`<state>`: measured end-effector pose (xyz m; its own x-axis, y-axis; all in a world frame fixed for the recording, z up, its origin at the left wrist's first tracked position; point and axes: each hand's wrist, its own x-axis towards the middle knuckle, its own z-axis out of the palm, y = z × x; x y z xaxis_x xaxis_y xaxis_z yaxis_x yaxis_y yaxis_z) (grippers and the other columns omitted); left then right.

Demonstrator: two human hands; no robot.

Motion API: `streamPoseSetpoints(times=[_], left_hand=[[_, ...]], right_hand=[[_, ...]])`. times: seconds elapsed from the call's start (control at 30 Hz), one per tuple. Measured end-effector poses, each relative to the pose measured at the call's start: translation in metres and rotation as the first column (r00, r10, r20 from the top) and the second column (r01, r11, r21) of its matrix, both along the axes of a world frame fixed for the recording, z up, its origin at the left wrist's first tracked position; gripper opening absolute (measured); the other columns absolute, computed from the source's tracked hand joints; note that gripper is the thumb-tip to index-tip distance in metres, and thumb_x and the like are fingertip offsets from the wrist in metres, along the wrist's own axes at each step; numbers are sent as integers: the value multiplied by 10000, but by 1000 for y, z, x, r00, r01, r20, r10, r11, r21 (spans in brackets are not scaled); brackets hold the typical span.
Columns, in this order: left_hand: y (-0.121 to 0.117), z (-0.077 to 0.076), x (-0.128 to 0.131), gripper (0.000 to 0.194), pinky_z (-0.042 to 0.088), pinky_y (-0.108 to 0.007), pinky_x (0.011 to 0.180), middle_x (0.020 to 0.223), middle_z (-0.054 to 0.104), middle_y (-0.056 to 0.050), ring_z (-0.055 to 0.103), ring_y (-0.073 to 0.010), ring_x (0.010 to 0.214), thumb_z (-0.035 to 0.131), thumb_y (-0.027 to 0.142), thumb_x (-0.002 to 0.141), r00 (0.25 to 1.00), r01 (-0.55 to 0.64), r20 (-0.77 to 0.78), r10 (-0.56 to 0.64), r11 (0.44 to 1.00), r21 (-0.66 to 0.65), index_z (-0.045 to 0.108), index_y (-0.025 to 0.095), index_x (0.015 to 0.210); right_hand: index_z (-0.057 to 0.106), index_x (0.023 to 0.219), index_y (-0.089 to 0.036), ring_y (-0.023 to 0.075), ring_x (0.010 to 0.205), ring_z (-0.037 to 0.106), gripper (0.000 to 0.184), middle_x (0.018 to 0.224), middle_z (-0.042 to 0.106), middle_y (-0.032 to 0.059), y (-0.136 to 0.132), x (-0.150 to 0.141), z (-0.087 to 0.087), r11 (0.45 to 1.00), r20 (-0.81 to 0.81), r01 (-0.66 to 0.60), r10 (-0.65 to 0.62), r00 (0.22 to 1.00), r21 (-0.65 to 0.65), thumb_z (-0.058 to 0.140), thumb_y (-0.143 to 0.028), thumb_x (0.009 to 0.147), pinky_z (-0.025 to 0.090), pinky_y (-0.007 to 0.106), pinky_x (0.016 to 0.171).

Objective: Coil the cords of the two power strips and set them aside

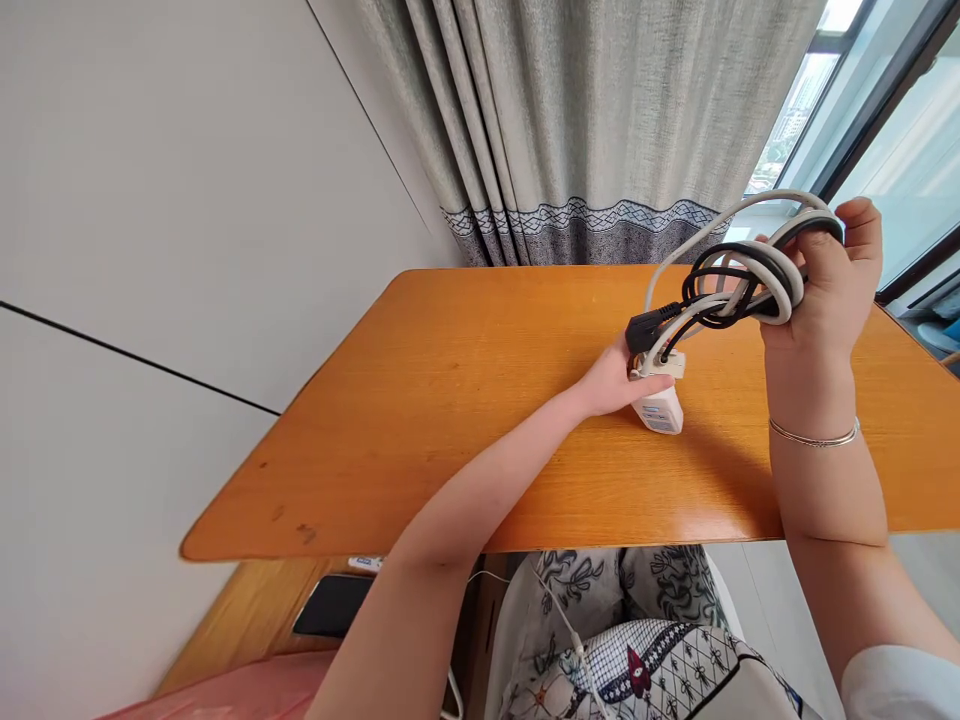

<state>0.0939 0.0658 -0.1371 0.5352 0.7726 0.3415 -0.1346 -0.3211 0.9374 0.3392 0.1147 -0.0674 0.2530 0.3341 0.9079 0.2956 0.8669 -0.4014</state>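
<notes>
My left hand [606, 382] grips a white power block [660, 412] just over the wooden table, its thumb lying across the front. A grey printed label shows on the block's lower face. At its top are a black plug [649, 330] and a pale connector [673, 364]. Cable ends rise from there into a looped bundle of black and white cables [739, 280]. Higher and to the right, my right hand [832, 262] is closed around the bundle's far end, with one white loop arching above. The fingers behind the cables are partly hidden.
The orange-brown table [450, 400] spans the view, its front edge near my lap. A black phone-like object [330, 604] lies on a lower wooden surface at left. A thin white cable [556, 602] runs over my lap. Behind the table hang grey curtains [600, 120].
</notes>
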Motion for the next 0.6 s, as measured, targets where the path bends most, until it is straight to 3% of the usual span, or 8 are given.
streamPoseSetpoints(times=[0.1, 0.17, 0.23, 0.3, 0.37, 0.47, 0.6], left_hand=[[-6, 19, -7, 574, 510, -377, 915, 1038, 703, -78, 655, -229, 975, 835, 586, 729, 1000, -1, 8, 1, 1000, 4, 612, 192, 1081], [-9, 37, -16, 512, 517, -343, 829, 949, 698, -54, 651, -202, 877, 836, 553, 728, 999, 47, -11, -47, 998, -42, 609, 184, 1001], [-11, 53, -29, 470, 505, -309, 726, 878, 692, -39, 641, -177, 781, 852, 491, 700, 994, 87, -52, -94, 988, -125, 607, 172, 945], [-10, 64, -43, 418, 463, -271, 624, 791, 671, -13, 602, -141, 675, 861, 415, 667, 992, 48, -101, -71, 976, -215, 611, 165, 890], [-6, 68, -58, 368, 416, -245, 550, 723, 654, 2, 562, -114, 595, 860, 354, 635, 990, -22, -142, -25, 946, -322, 624, 160, 841], [5, 63, -80, 273, 398, -226, 497, 656, 645, -1, 542, -99, 533, 839, 282, 620, 976, -147, -214, 45, 860, -489, 649, 148, 765], [24, 45, -111, 204, 455, -247, 478, 579, 634, -31, 563, -127, 494, 790, 260, 678, 904, -387, -396, 158, 697, -604, 630, 141, 641]], right_hand=[[568, 1185, -289, 187, 609, 564, 254, 781, 569, 11, 3, 10, 3, 991, 32, 107, -104, 994, -82, 545, -478, 1017, 482, 348, 580], [594, 1128, -265, 180, 607, 567, 259, 764, 566, 17, 4, 10, 6, 980, 80, 114, -103, 992, -163, 517, -491, 1027, 476, 333, 567], [610, 1050, -264, 175, 625, 590, 262, 774, 582, 15, 6, 5, 7, 966, 124, 37, -5, 992, -258, 538, -513, 1006, 491, 326, 572], [611, 991, -272, 173, 652, 615, 260, 809, 613, 3, 7, -6, 6, 921, 57, -97, 128, 990, -377, 621, -527, 938, 515, 323, 586], [616, 960, -273, 164, 679, 630, 297, 851, 652, -12, 6, -21, 1, 820, -118, -261, 233, 965, -510, 751, -492, 812, 531, 314, 602], [658, 961, -262, 142, 721, 638, 400, 884, 694, -19, 3, -46, -12, 575, -343, -456, 300, 890, -679, 876, -392, 652, 542, 293, 655], [696, 1044, -255, 149, 860, 676, 458, 963, 743, 11, 2, -69, -38, 256, -436, -521, 324, 840, -814, 910, -347, 650, 563, 323, 829]])
